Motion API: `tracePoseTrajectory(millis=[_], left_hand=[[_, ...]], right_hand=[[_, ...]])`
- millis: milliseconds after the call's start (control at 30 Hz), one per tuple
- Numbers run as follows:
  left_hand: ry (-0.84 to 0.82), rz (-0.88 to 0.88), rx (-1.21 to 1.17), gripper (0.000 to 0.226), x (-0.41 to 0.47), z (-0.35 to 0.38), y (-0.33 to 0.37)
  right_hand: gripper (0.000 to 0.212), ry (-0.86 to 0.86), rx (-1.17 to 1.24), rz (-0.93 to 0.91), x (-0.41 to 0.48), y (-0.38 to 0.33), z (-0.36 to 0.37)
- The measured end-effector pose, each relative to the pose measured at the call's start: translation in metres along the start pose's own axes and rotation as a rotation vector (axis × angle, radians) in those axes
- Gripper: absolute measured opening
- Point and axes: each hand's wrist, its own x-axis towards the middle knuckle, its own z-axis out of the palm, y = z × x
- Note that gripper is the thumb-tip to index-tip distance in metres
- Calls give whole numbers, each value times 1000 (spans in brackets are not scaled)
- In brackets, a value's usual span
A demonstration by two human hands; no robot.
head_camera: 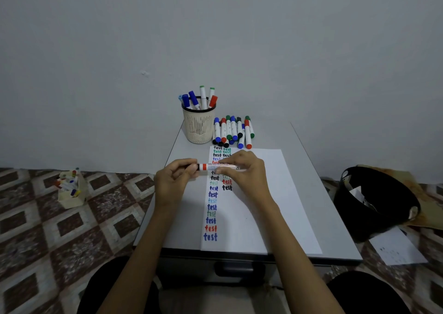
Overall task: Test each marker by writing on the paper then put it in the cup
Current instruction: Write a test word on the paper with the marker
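Now red marker (pixel 217 167) held level btwn both hands' fingers (pixel 191 167), above paper (pixel 263 206).

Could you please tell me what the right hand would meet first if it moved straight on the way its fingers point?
Probably the left hand, which grips the other end of the same red marker; depth is unclear.

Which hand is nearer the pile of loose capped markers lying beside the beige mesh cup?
Right. The right hand is just in front of the marker pile; the left hand is further off to the left, in front of the beige mesh cup.
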Motion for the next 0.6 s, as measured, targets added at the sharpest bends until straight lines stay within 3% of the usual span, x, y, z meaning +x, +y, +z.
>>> tracePoseTrajectory(millis=[100, 233, 300, 433, 600], left_hand=[[9, -5, -7, 17, 0, 1, 0], [-25, 5, -20, 30, -2, 3, 3], [-35, 6, 55, 41, -2, 2, 1], [-150, 18, 347, 38, -3, 3, -13], [-315, 93, 687, 51, -1, 7, -24]], right_hand=[[25, -99, -400, -222, 10, -7, -2], [23, -314, -568, -341, 22, -19, 4], [22, -324, -619, -290, 38, -24, 3], [17, -87, -379, -126, 88, -46, -5], [59, 260, -14, -158, 153, -73, 1]])
